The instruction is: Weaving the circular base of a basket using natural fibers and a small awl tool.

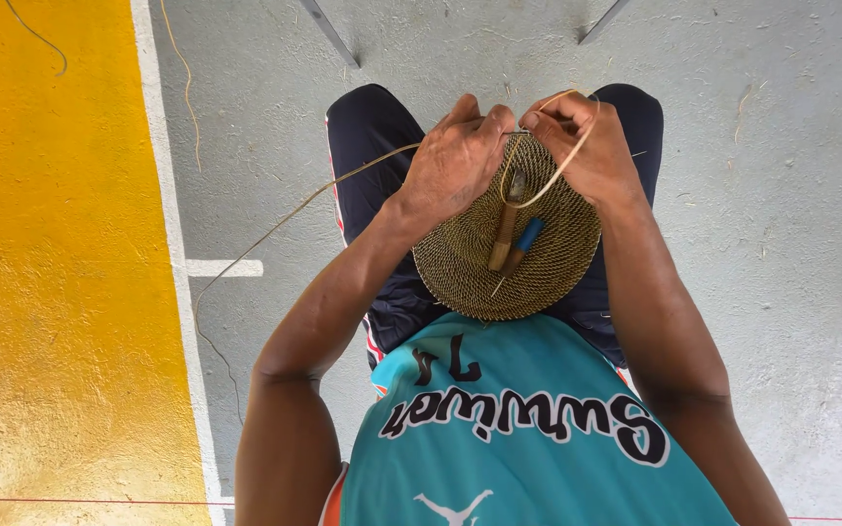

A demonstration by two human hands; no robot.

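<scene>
Stitching rim of round woven disc (470, 263), resting on lap. Left hand (455, 161) clamping far edge; right hand (582, 146) pinching pale strand (548, 190), looping it. Awl-like tools (511, 239) lying on disc. Next, likely: pulling loop snug, needing steady tension.

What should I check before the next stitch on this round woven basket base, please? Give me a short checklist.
1. Left hand grips the far rim of the round woven straw disc: ok.
2. Right hand pinches the thin pale fibre strand at the rim: ok.
3. Long strand end trails free over the grey concrete floor, no knot visible: ok.
4. Two slim tools, brown and blue-handled, lie loose on the disc: not ok, may slide.
5. Stitch tightness at the rim: cannot tell.
</scene>
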